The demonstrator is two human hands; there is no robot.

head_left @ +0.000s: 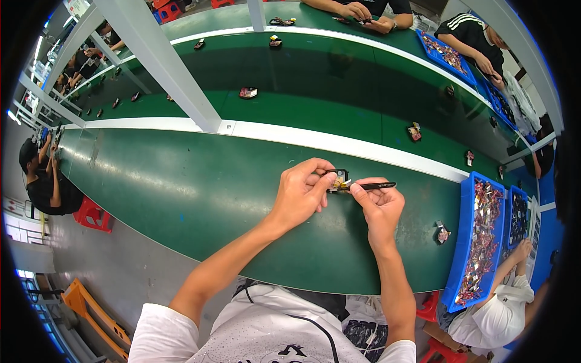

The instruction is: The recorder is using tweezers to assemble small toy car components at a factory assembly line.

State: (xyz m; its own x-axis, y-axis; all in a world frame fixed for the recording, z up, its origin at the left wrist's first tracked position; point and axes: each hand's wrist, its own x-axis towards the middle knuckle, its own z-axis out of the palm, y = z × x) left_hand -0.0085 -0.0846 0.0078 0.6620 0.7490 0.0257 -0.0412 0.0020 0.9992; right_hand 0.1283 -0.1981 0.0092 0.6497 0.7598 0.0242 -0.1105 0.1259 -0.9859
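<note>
Black device [343, 173] in half-curled left hand [302, 186], tweezers [382, 185] in curled right hand [381, 209]

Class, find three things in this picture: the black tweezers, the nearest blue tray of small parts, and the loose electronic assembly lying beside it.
Black tweezers [380, 186]: head view, on the exposed handle.
Blue tray [462, 236]: head view, on its left wall.
Electronic assembly [443, 234]: head view, on its body.

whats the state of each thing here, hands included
left hand, closed on small device
right hand, closed on black tweezers
small device, inside exposed
black tweezers, tips too small to tell open or shut
loose part, lying on green table
nearest blue tray, filled with small parts
left red stool, upright
</note>
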